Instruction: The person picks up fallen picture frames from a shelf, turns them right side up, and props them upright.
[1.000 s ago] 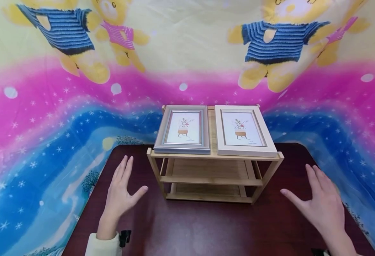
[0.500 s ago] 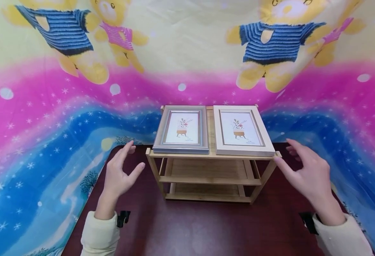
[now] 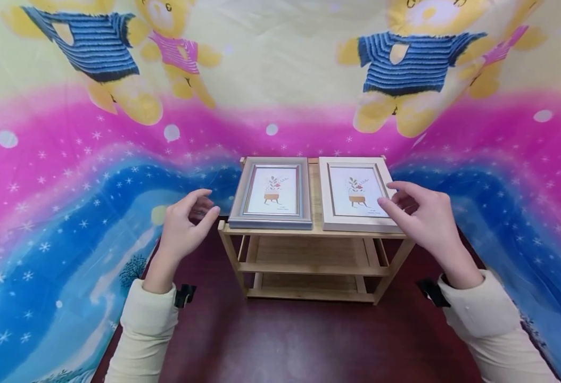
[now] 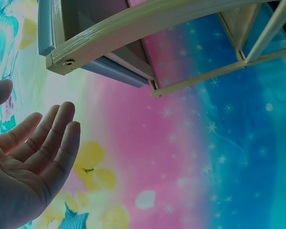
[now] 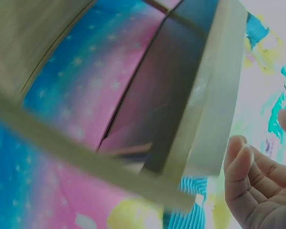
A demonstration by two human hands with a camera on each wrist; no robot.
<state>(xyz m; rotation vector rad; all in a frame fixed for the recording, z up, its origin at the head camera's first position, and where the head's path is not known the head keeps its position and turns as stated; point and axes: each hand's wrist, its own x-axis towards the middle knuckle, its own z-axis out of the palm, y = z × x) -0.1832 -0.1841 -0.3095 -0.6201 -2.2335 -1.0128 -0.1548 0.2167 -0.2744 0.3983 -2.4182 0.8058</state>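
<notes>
Wooden three-tier rack (image 3: 314, 270) is your reference. White picture frame (image 3: 357, 187) lies face up on the rack's top, right half; silver-grey picture frame (image 3: 272, 191), same, left half. Right hand (image 3: 426, 221) at the rack's right end, fingers loosely bent, nothing held; can't tell if it touches the white frame. Left hand (image 3: 182, 226) off the rack's left end, empty. I'd pinch each outer edge, thumb on top, off the glass.
</notes>
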